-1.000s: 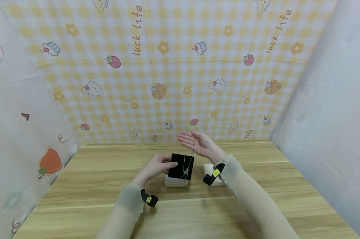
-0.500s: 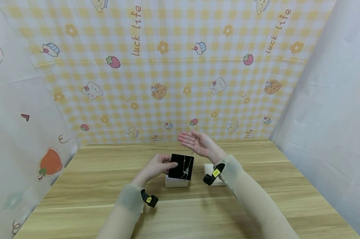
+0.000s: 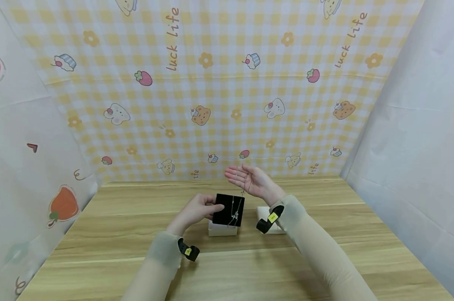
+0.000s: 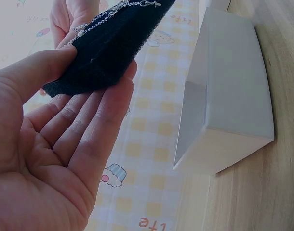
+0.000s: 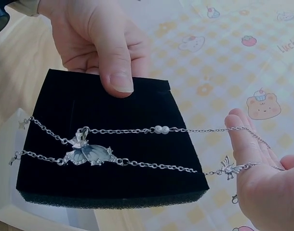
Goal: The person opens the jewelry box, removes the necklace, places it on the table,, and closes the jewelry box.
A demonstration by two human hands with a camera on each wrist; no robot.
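My left hand (image 3: pixel 196 212) pinches a black foam jewellery pad (image 3: pixel 222 209) at its left edge, thumb on top and fingers beneath. Across the pad lies a silver chain necklace (image 5: pixel 137 131) with a blue-grey butterfly pendant (image 5: pixel 91 155), two small pearls and a smaller butterfly charm (image 5: pixel 229 167). Short chain ends with star charms hang over the pad's edge. My right hand (image 3: pixel 255 182) is held palm up beyond the pad, fingers straight, with the necklace's loop draped over them. Below the pad stands a white open box (image 4: pixel 238 77), partly hidden by it in the head view.
A second white box part (image 3: pixel 262 213) lies on the wooden table (image 3: pixel 136 217) under my right wrist, partly covered by it. A yellow checked cloth (image 3: pixel 227 96) hangs behind the table, with white cloths at both sides.
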